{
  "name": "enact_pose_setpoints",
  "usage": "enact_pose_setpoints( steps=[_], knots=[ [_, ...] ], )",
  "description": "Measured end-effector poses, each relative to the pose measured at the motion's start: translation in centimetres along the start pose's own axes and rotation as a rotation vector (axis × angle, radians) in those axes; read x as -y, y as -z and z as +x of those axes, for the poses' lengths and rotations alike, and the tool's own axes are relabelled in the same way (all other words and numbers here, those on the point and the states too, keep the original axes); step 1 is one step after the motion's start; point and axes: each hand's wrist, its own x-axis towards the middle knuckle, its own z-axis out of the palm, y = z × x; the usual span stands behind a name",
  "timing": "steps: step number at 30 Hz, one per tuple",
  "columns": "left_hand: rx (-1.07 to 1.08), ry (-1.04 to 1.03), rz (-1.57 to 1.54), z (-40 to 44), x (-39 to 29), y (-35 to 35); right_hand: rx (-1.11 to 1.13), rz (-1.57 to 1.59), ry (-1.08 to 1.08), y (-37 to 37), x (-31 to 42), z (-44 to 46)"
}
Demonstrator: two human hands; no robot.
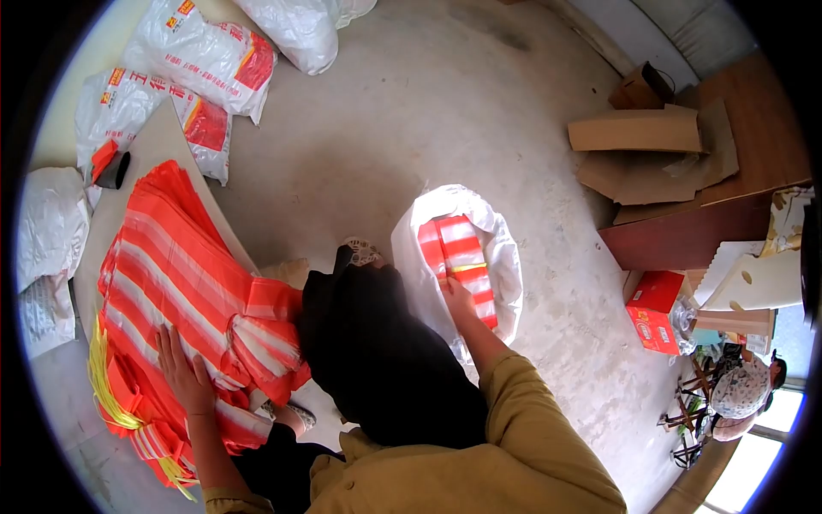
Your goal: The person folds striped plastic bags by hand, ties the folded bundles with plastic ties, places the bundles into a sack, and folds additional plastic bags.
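My left hand [185, 375] lies flat, fingers spread, on a pile of red-and-white striped plastic bags [171, 265] on the table to my left. Yellow ties [107, 385] hang along the pile's near left edge. Inside an open white woven sack [507, 257] on the floor, my right hand [461, 301] grips a folded bundle of striped bags [462, 244]. A yellow band crosses that bundle. The fingertips on it are partly hidden.
Printed white sacks [205, 64] lie beyond the table at upper left. An opened cardboard box [634, 133] rests by the brown desk [693, 231] on the right, with a red box [655, 308] below. Another person [741, 390] is at far lower right.
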Motion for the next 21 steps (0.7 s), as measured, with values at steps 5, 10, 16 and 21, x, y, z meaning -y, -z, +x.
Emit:
enact_pose_setpoints(
  steps=[5, 10, 16, 21],
  knots=[
    [0.003, 0.001, 0.013, 0.0, -0.1, 0.0, 0.118, -0.115, 0.232, 1.1, -1.1, 0.1],
    [0.002, -0.015, -0.015, 0.1, -0.2, 0.3, 0.247, -0.143, 0.133, 3.5, 4.6, -1.3],
    [0.006, -0.009, -0.017, 0.1, -0.2, 0.2, 0.354, -0.012, -0.176, 5.0, 9.6, -1.0],
    [-0.002, -0.012, -0.001, -0.1, 0.1, -0.1, 0.248, -0.418, 0.221, 0.6, 4.6, 2.9]
  ],
)
